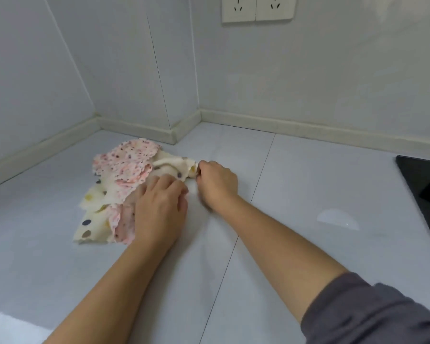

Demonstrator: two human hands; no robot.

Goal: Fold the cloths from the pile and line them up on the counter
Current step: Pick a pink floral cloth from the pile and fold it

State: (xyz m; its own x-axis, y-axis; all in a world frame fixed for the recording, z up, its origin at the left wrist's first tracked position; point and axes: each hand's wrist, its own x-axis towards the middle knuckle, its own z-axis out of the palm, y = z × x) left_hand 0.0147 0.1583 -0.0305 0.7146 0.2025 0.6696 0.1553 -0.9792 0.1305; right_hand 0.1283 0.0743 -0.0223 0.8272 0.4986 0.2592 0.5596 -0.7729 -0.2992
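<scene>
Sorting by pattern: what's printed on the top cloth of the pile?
Top cloth: pink and white with small dark speckles; head view.

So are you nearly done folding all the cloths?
Not nearly, barely started. Done: nothing yet; no folded cloth shows on the counter. In hand: the right hand grips an edge of the cream dotted cloth, and the left hand lies on the pile. Left: the pink speckled cloth and the cream one are both crumpled, so all the folding and lining up remains.
</scene>
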